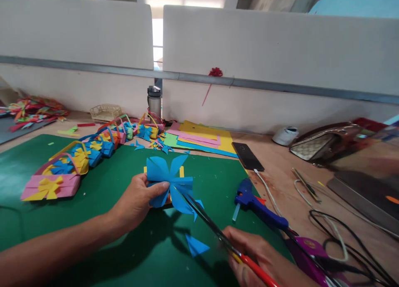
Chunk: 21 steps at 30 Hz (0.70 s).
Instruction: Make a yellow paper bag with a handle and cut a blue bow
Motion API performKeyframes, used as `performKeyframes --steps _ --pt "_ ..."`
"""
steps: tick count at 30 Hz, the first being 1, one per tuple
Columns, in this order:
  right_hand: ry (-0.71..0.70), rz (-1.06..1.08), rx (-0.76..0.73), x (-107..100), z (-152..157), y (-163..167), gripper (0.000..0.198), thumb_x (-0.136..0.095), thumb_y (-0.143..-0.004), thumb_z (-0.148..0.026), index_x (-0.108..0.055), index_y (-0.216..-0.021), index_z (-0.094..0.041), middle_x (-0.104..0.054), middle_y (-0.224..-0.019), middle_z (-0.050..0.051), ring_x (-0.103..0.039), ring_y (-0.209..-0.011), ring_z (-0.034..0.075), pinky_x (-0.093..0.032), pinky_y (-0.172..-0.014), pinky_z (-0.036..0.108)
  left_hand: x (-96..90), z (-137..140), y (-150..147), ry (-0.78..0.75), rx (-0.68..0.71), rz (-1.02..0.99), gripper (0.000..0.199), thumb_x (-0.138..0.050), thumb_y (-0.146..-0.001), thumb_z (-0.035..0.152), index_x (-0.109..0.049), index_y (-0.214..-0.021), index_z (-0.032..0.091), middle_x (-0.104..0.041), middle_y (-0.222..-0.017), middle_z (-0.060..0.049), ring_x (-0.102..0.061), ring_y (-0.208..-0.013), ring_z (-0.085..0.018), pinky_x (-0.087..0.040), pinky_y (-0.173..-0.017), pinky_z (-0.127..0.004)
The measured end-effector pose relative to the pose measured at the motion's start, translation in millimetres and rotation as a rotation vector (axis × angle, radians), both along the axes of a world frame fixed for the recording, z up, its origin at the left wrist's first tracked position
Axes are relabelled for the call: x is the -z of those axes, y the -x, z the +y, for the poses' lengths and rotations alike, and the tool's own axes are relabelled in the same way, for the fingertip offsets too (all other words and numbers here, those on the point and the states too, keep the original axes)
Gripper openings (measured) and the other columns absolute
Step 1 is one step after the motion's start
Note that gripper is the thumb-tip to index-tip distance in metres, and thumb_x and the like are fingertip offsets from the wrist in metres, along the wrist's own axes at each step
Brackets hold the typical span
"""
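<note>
My left hand (137,199) pinches a blue paper flower (170,175) at its centre, thumb on top, over the green mat (109,245). Yellow paper edges show behind the flower; what they belong to is mostly hidden. In my right hand (249,253) are scissors (215,229) with red and yellow on the handles. Their blades reach up to the flower's lower right petal, where a piece of blue paper hangs partly cut. Below it, a blue paper scrap (197,245) lies on the mat.
Small paper baskets (51,187) with bows line the mat's left. Coloured paper sheets (205,137) and a bottle (154,102) stand at the back. On the right are a phone (247,156), a blue glue gun (262,204), cables (339,224) and a bag (321,141).
</note>
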State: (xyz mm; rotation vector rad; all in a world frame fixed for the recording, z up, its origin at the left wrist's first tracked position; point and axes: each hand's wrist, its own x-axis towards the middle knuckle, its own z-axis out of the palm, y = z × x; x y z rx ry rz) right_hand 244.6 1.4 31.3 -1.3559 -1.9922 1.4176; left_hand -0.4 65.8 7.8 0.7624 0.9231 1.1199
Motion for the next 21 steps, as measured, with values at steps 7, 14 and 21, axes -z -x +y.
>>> performKeyframes --steps 7,14,21 --pt "-0.016 -0.056 -0.102 1.1 14.8 6.1 0.044 -0.05 -0.077 -0.065 -0.045 -0.08 -0.022 -0.037 -0.063 -0.005 -0.028 -0.055 0.012 -0.027 -0.05 0.024 0.2 -0.5 -11.9 0.019 0.025 0.001 0.029 -0.08 -0.059 0.028 -0.064 -0.078 0.013 -0.065 -0.064 -0.002 -0.06 -0.057 -0.014 -0.052 -0.062 -0.029" --pt "0.037 -0.04 -0.03 6.5 8.6 -2.5 0.04 -0.056 -0.077 -0.06 -0.053 -0.083 -0.021 -0.04 -0.061 -0.004 -0.029 -0.053 0.01 -0.027 -0.046 0.021 1.0 4.2 -10.7 0.002 -0.083 0.024 0.027 -0.081 -0.058 0.026 -0.061 -0.07 0.013 -0.067 -0.063 -0.001 -0.06 -0.055 -0.012 -0.052 -0.059 -0.025" --pt "-0.037 -0.023 -0.074 5.3 15.1 1.2 0.037 -0.056 -0.079 -0.058 -0.049 -0.084 -0.021 -0.04 -0.063 -0.005 -0.029 -0.055 0.011 -0.028 -0.05 0.024 -1.0 4.7 -15.6 0.03 -0.064 0.006 0.033 -0.082 -0.056 0.026 -0.061 -0.078 0.013 -0.069 -0.068 -0.002 -0.063 -0.058 -0.015 -0.054 -0.062 -0.031"
